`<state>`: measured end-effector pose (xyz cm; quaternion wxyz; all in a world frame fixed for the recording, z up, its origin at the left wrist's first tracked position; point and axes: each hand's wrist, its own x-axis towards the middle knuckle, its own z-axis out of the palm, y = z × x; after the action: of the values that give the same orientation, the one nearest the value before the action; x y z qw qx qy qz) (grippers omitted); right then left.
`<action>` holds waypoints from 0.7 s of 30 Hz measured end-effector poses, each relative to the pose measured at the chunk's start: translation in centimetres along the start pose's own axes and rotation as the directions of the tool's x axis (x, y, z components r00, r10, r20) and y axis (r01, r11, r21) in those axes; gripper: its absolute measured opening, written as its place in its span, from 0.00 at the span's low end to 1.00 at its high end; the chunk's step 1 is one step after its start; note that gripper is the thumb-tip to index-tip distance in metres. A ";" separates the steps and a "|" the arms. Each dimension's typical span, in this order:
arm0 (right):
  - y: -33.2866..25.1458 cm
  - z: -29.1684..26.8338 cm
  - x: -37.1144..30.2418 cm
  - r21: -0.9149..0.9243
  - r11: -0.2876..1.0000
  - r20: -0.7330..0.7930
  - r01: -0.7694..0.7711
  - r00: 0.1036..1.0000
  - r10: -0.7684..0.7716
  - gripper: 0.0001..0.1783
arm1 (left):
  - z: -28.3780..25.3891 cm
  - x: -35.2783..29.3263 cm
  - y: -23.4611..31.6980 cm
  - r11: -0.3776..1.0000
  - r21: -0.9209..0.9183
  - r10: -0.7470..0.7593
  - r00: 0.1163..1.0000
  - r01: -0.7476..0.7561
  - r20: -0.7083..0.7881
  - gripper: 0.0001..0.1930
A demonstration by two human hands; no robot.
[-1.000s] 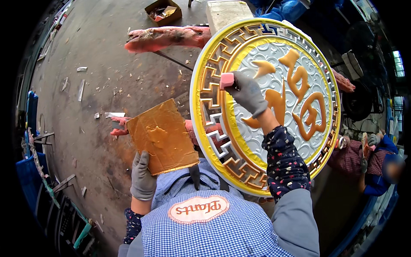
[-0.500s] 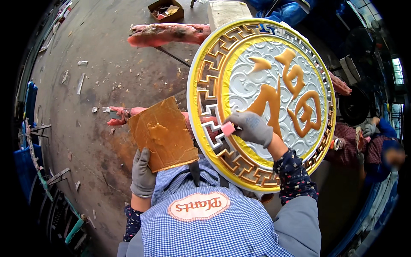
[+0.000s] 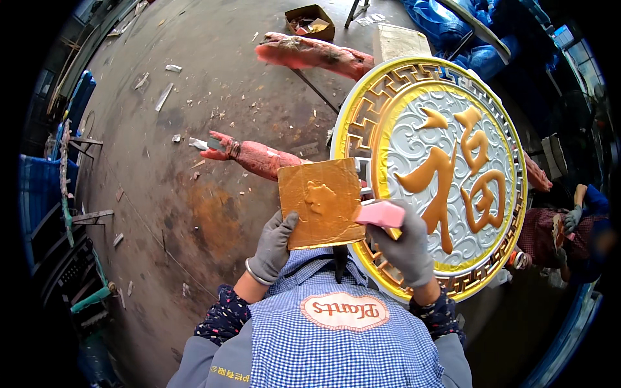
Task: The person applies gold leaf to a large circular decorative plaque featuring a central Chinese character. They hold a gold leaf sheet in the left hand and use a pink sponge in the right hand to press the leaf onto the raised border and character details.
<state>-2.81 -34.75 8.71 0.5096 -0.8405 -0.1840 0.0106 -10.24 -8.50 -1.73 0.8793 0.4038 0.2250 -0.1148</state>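
My gloved left hand grips the lower left edge of a square board coated in gold-brown paint. A wet-looking blob of that paint sits at the board's middle. In my gloved right hand is a pink sponge block, its tip touching or close to the board's right edge. Just beyond, to the right, stands a large round ornamental panel. It has a gold character, pale scrollwork, a yellow ring and a key-pattern border. Parts of the border are gold, and the stretch behind my right hand is hidden.
Padded pink support arms reach out left from under the panel. A cardboard box with scraps lies on the floor ahead. Blue sheeting is heaped at the far right. Another person works at the right. Metal racks stand at the left.
My right hand has drawn back from the panel's border to the board, bringing the sponge. The board has come right and turned more upright in view. The whole view has shifted.
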 end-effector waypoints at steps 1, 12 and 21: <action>0.2 0.9 -0.2 -0.071 0.997 0.014 0.035 0.999 -0.034 0.18 | 0.0 -0.5 -0.4 1.000 0.009 0.008 1.000 -0.008 -0.003 0.21; -0.7 5.8 -2.0 -0.286 0.943 0.156 0.170 0.979 -0.129 0.22 | 1.0 -3.5 -3.6 0.999 -0.011 0.038 0.999 -0.038 -0.037 0.21; -1.0 4.0 -4.4 -0.268 0.949 0.291 0.167 0.953 -0.085 0.22 | 0.3 -4.8 -4.7 0.998 -0.028 0.049 0.996 -0.052 -0.078 0.20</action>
<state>-8.05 -32.32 6.83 0.3500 -0.8826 -0.3065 0.0675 -16.14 -11.71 -2.34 0.8785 0.4001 0.2504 -0.0733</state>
